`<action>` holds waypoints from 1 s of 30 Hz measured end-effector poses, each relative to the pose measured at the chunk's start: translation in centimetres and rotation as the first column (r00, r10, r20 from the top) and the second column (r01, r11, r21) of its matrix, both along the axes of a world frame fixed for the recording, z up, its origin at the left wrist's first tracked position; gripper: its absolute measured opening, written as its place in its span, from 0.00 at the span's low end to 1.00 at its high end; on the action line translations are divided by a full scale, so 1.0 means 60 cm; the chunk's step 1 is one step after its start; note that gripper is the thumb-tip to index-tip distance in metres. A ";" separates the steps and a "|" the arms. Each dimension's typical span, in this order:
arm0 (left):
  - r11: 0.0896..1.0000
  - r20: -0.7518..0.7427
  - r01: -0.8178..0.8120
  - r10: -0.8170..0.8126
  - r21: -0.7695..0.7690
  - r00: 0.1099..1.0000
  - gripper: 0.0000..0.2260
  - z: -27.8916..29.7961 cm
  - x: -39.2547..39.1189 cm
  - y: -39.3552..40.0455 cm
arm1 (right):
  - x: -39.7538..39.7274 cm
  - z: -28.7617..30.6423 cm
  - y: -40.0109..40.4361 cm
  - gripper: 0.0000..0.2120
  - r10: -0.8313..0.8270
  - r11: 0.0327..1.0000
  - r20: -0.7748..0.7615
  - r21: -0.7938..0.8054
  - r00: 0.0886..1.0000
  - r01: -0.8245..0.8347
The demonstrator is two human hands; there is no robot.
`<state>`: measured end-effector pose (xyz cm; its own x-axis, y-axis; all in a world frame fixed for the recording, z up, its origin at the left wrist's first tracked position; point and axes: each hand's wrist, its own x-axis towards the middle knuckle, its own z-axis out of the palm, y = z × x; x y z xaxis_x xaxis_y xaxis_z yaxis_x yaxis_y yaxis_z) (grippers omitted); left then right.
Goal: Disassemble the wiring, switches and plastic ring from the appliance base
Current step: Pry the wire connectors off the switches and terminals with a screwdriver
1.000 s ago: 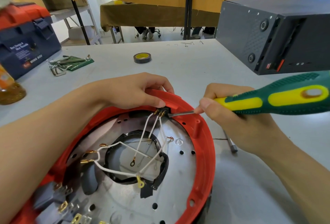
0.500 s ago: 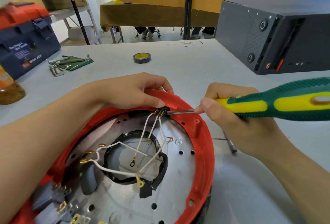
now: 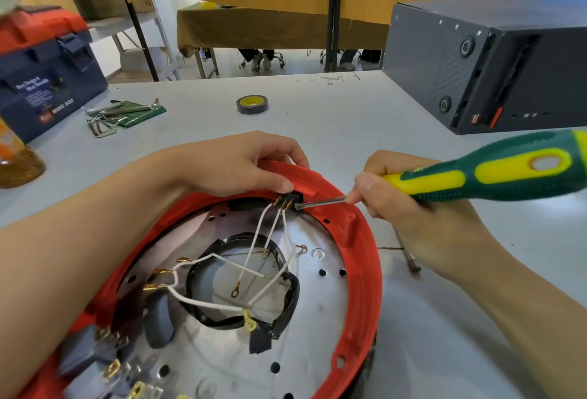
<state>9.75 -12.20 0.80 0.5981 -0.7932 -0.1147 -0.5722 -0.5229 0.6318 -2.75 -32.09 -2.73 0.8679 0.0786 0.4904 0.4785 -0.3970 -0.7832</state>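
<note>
While bracing the ring (image 3: 362,239) at twelve o'clock, left hand (image 3: 235,165) curled over the rim, thumb tip pressing right beside the switch (image 3: 290,199), likely to steady it against the prying. Right hand (image 3: 413,208) wrapped tight round the screwdriver (image 3: 495,173), blade tip wedged at the switch's three o'clock side, apparently levering it out of its slot. Three white wires (image 3: 270,233) trailing from the switch toward six o'clock, just below the thumb. Switch seated, touching thumb and blade.

Grey table (image 3: 333,119) with tape roll (image 3: 252,104), hex keys (image 3: 104,119), toolbox (image 3: 47,87), black case (image 3: 495,64), perhaps a bottle (image 3: 16,157).
</note>
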 end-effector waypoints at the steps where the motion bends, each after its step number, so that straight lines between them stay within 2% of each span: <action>1: 1.000 0.002 0.000 0.000 0.001 1.000 0.10 0.000 0.000 0.000 | 0.001 0.007 0.002 0.13 0.002 1.000 -0.015 -0.007 1.000 -0.002; 8: 1.000 0.016 0.011 -0.011 -0.002 1.000 0.10 0.000 -0.002 -0.001 | 0.016 -0.001 -0.002 0.14 0.019 0.987 -0.064 0.159 0.998 -0.009; 12: 1.000 0.019 0.013 -0.013 0.000 1.000 0.10 0.000 -0.002 -0.001 | 0.016 -0.002 -0.001 0.14 0.015 0.984 -0.068 0.176 0.998 -0.003; 20: 1.000 0.009 0.016 -0.016 -0.004 1.000 0.09 -0.002 -0.001 0.000 | 0.006 0.001 -0.002 0.14 -0.006 0.997 -0.034 0.076 0.999 0.009; 30: 1.000 0.020 0.018 -0.017 -0.009 1.000 0.10 -0.003 0.000 0.000 | 0.017 -0.002 -0.017 0.12 0.129 0.978 -0.132 0.181 0.983 -0.104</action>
